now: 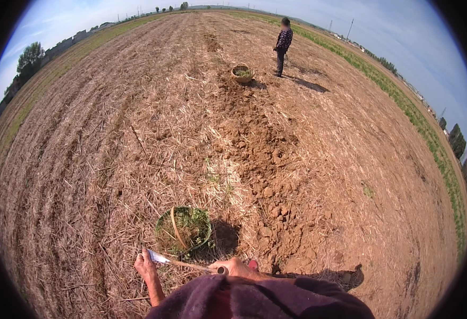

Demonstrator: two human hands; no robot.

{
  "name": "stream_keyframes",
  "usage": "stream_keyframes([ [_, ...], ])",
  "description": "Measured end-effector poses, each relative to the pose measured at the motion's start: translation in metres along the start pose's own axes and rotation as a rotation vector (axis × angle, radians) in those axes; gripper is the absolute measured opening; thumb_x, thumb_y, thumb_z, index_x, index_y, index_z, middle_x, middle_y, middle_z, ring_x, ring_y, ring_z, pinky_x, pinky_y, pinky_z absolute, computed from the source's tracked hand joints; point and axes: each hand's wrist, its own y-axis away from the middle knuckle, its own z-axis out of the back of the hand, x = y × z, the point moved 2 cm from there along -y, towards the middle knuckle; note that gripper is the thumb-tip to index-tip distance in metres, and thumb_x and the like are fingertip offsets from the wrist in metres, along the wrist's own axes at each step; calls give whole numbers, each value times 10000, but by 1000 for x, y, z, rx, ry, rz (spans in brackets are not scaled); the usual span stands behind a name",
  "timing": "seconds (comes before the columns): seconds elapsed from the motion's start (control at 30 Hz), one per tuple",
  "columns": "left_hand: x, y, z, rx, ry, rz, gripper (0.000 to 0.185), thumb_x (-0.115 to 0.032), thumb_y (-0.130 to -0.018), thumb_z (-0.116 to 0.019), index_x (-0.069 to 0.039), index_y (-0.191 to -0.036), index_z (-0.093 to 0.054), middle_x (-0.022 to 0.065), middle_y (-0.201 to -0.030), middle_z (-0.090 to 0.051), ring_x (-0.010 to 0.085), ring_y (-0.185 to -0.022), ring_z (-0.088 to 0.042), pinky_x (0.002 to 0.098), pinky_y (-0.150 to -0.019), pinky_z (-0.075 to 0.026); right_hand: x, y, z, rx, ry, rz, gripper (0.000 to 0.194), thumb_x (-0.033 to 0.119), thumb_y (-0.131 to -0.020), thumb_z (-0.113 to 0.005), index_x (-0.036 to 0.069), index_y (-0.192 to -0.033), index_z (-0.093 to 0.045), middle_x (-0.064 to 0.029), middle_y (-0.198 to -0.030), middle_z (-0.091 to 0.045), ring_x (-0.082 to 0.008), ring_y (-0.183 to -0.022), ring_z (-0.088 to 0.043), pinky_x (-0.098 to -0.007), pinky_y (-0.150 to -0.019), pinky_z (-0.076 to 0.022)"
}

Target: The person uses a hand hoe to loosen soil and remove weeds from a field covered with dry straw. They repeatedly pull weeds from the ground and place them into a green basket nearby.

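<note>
A small hand tool with a pale flat metal blade [159, 257] and a wooden handle [191, 265] lies across the front of my body. My left hand [145, 263] is at the blade end, its fingers touching the metal. Around the handle near its butt end, my right hand [235, 267] is closed. Just beyond the tool stands a round basket [210, 229] with an arched handle, filled with green weeds and dry plant matter [191, 225]. The exact kind of tool cannot be told.
A strip of broken, cloddy soil [265, 159] runs away from me through straw stubble [137, 159]. Farther off, a second basket [242, 79] holding greenery sits on it, and a person [284, 42] stands beside that basket. A red shoe [253, 264] shows by my right hand.
</note>
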Motion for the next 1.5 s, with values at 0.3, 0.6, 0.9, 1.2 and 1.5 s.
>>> stream_keyframes([
  [0.3, 2, -14, 18, 44, -456, -317, 455, -329, -1035, -546, -44, -682, -509, -26, -588, -460, 83, -549, -399, 290, -495, -308, -1, -5, 4, 59, 55, -51, 356, 385, -900, -687, 63, -1051, -680, -131, -821, -714, -214, -730, -712, -341, -672, -536],
  [0.6, 4, -14, 28, 114, -331, -147, 300, -264, -1029, -506, -12, -908, -614, -13, -727, -501, 97, -676, -429, 281, -607, -373, -14, -12, 1, 125, 60, -36, 340, 356, -934, -679, 52, -1084, -691, -89, -921, -738, -183, -770, -721, -312, -703, -566],
  [0.9, -23, -5, 16, 128, -530, -222, 342, -203, -975, -604, 16, -717, -557, 27, -576, -449, 117, -559, -401, 337, -510, -348, -7, -17, 1, 108, 43, 0, 351, 410, -881, -707, 95, -1034, -697, -124, -773, -699, -197, -656, -685, -350, -639, -521],
  [1.2, 84, -43, 95, -30, -1311, -232, 579, -221, -920, -619, -58, -1444, -435, 256, -1275, -574, 404, -1141, -574, 517, -936, -455, -31, -3, 20, -114, 138, -294, 230, 222, -839, -763, 65, -1001, -715, -134, -756, -704, -200, -676, -699, -318, -645, -546],
  [1.5, 192, -86, 68, 592, -1151, 123, 1006, -548, -873, -677, 84, -1514, -228, 343, -1509, -337, 432, -1421, -335, 455, -1168, -313, -160, 203, 35, -861, 22, -1139, 187, 150, -839, -727, -33, -835, -687, -66, -670, -639, -123, -558, -553, -296, -538, -449],
])
